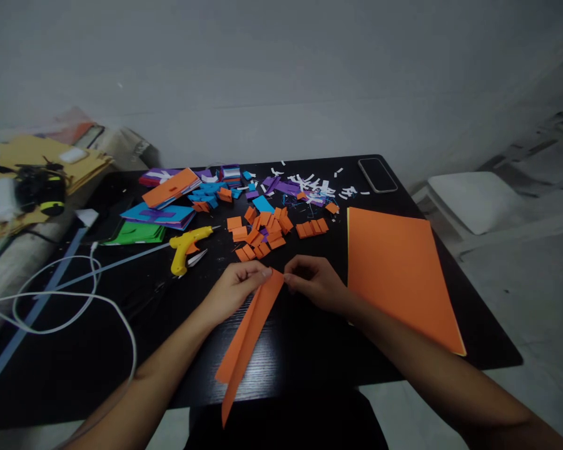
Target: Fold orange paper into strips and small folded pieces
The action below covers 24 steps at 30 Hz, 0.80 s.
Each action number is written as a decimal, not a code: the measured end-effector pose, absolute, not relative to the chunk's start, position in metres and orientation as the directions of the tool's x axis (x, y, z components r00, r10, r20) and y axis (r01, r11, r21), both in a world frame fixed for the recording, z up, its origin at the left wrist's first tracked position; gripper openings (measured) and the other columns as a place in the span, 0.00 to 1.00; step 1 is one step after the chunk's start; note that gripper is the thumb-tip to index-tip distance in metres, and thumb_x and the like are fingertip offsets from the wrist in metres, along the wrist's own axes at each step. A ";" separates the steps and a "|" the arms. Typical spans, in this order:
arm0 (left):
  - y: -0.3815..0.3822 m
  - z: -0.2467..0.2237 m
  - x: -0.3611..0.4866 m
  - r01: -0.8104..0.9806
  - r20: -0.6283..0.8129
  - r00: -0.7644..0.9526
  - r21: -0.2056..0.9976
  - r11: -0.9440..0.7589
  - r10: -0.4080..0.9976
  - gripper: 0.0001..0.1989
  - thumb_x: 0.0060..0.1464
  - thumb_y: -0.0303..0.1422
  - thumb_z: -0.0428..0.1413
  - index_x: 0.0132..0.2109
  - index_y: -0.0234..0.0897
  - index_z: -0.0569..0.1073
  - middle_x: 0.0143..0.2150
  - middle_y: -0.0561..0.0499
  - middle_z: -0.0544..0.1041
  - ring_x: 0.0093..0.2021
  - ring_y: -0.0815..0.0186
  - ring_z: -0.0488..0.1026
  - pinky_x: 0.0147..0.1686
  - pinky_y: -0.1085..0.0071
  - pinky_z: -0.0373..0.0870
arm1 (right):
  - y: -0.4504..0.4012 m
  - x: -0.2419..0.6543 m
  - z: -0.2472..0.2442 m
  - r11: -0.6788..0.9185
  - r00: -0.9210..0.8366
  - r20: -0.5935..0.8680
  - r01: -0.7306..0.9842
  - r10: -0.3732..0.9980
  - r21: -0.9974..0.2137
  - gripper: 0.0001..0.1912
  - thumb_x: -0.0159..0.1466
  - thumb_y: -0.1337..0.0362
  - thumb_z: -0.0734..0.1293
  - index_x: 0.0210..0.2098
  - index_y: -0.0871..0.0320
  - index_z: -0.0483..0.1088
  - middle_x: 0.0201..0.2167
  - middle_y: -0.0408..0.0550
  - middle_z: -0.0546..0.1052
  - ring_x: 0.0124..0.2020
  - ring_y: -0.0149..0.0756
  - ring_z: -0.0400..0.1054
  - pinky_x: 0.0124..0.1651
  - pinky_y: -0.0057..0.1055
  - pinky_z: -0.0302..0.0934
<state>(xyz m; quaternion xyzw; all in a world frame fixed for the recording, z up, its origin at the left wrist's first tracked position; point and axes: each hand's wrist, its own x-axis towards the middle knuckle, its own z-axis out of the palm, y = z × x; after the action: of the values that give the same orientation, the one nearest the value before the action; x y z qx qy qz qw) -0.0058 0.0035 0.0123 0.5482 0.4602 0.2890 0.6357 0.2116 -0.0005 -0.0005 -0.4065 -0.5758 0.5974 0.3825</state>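
A long orange paper strip [252,331], creased lengthwise with its two layers spread apart at the near end, hangs between my hands toward the table's front edge. My left hand [239,284] pinches its far left corner between thumb and fingers. At the far right corner, my right hand [315,281] has thumb and forefinger closed on the paper. Just beyond the hands lies a heap of small folded orange paper pieces [263,231]. A stack of large orange paper sheets [394,269] sits beside my right forearm, with a yellow edge showing underneath.
A yellow hot glue gun [187,247] lies left of the hands. White and purple paper scraps [304,187] spread along the back, near a phone [378,175]. Folded coloured paper [157,215] is piled at back left. A white cable [75,297] loops over the left side. A white stool [471,200] stands right.
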 end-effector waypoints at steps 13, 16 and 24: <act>0.002 0.011 -0.003 0.190 -0.234 0.388 0.967 0.171 0.892 0.20 0.57 0.48 0.62 0.31 0.33 0.77 0.24 0.55 0.70 0.26 0.72 0.60 0.28 0.74 0.56 | 0.002 0.212 0.000 -0.204 -0.423 -0.141 -0.107 0.895 -0.973 0.12 0.62 0.55 0.71 0.32 0.58 0.71 0.24 0.41 0.74 0.26 0.32 0.69 0.32 0.30 0.62; -0.001 0.012 0.000 0.217 -0.221 0.422 0.966 0.138 0.879 0.21 0.59 0.48 0.61 0.28 0.34 0.74 0.23 0.57 0.65 0.24 0.72 0.57 0.26 0.74 0.53 | 0.002 0.209 0.001 -0.258 -0.445 -0.174 -0.135 0.878 -0.957 0.17 0.63 0.49 0.72 0.33 0.58 0.72 0.27 0.42 0.73 0.27 0.33 0.70 0.33 0.31 0.63; -0.002 0.019 -0.001 0.295 -0.263 0.493 0.947 0.125 0.829 0.22 0.60 0.49 0.60 0.30 0.33 0.73 0.24 0.57 0.66 0.25 0.73 0.62 0.26 0.76 0.56 | 0.006 0.213 0.008 -0.046 -0.297 -0.056 0.041 0.953 -0.998 0.13 0.65 0.53 0.72 0.34 0.57 0.73 0.29 0.41 0.72 0.31 0.32 0.65 0.36 0.30 0.61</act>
<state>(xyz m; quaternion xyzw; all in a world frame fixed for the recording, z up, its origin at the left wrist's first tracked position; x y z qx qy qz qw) -0.0007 -0.0016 0.0194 0.6227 0.4513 0.2232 0.5990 0.2127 0.0057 0.0078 -0.4400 -0.5649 0.5740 0.3972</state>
